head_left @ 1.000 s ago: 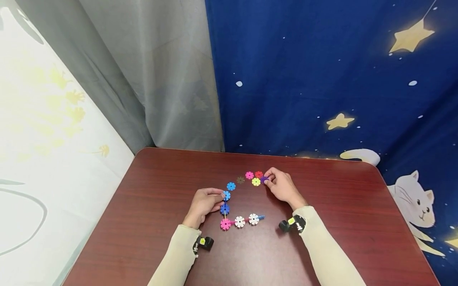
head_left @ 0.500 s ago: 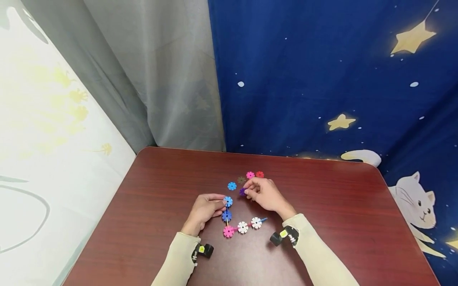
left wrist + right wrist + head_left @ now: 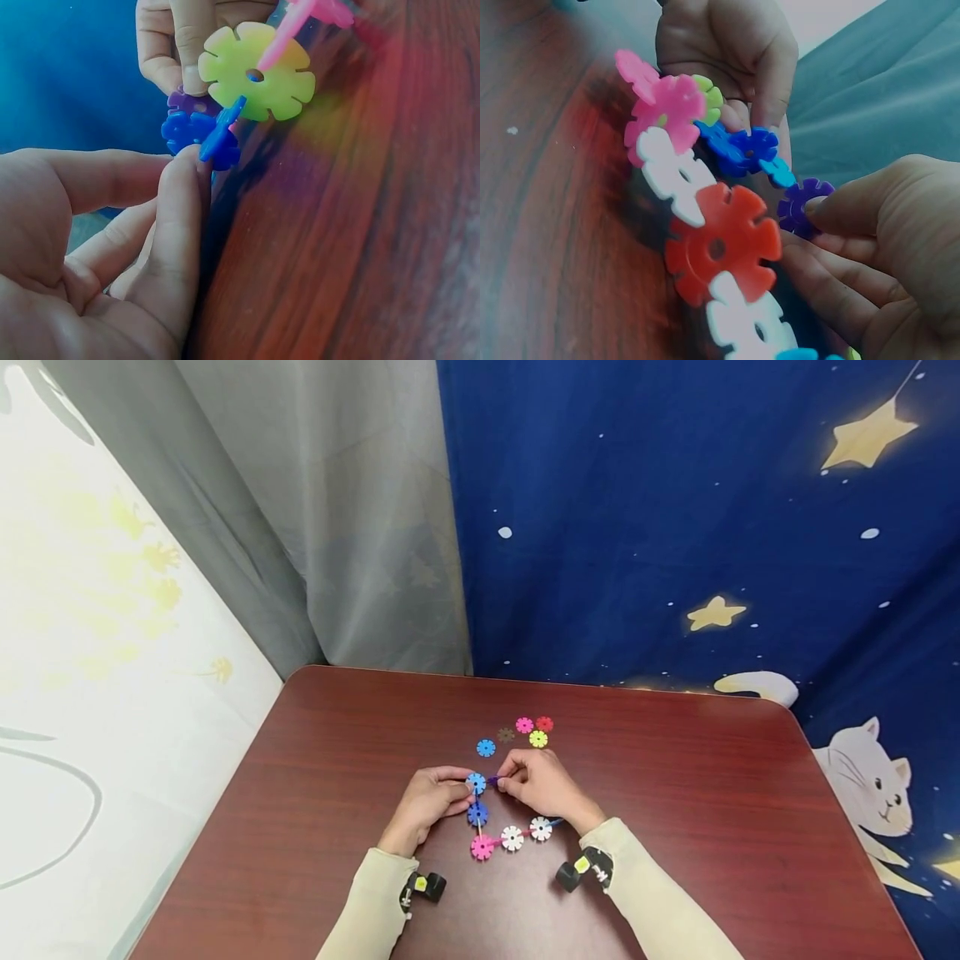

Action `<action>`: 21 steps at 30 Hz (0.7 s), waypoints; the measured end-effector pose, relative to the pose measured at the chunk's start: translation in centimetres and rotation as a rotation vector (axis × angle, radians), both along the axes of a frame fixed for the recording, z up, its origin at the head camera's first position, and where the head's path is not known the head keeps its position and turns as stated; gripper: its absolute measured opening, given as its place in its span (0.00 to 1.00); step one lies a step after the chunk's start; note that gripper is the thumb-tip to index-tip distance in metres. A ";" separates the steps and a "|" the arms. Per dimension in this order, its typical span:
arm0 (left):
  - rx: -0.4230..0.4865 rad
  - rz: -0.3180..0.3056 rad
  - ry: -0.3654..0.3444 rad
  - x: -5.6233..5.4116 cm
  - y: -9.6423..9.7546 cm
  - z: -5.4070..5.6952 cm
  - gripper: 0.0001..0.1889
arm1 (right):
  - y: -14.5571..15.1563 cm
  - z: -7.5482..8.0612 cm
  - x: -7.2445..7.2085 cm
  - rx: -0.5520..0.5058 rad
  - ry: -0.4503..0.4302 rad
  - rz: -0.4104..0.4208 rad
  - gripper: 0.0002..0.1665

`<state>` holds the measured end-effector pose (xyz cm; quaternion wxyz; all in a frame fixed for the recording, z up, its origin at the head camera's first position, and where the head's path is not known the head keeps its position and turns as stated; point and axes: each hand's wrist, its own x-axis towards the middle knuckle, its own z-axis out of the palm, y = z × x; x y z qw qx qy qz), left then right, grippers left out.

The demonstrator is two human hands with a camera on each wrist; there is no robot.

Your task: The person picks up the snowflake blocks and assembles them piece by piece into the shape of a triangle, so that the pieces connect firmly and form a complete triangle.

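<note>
My left hand [image 3: 426, 806] pinches a light-blue flower-shaped disc [image 3: 476, 782] at the end of a linked chain. From there the chain runs through a blue disc [image 3: 477, 814], a yellow-green disc [image 3: 259, 71] and a pink disc [image 3: 482, 847]. It turns right through white discs [image 3: 512, 838] and a red disc [image 3: 724, 244]. Between thumb and fingers my right hand [image 3: 542, 783] holds a purple disc [image 3: 799, 206], edge toward the light-blue one. The two discs meet or nearly meet; whether their slots are joined I cannot tell.
Behind the hands, loose discs lie flat on the brown table [image 3: 375, 718]: light blue [image 3: 486, 748], dark brownish [image 3: 506, 735], pink [image 3: 524, 725], red [image 3: 544, 724] and yellow [image 3: 538, 739]. Curtains [image 3: 600, 527] hang beyond the table's back edge.
My right hand has carried the purple disc left and nearer, from beside the yellow disc to the chain's end. The left hand and chain have shifted slightly nearer.
</note>
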<state>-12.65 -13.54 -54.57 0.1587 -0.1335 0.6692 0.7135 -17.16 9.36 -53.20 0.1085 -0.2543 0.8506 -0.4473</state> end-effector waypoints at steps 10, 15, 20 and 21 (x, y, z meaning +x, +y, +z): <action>-0.001 -0.003 -0.008 0.2 -0.2 -0.1 0.14 | -0.5 0.1 0.4 0.039 0.063 -0.005 0.05; -0.004 -0.014 -0.002 0.2 -0.3 -0.2 0.14 | -0.8 -0.1 0.5 0.045 0.102 0.007 0.05; -0.004 -0.018 0.002 0.3 -0.2 -0.1 0.14 | -1.1 -0.2 0.7 0.062 0.151 -0.011 0.05; 0.001 -0.016 -0.002 0.3 -0.2 -0.1 0.14 | -1.1 -0.2 0.7 0.068 0.163 -0.014 0.05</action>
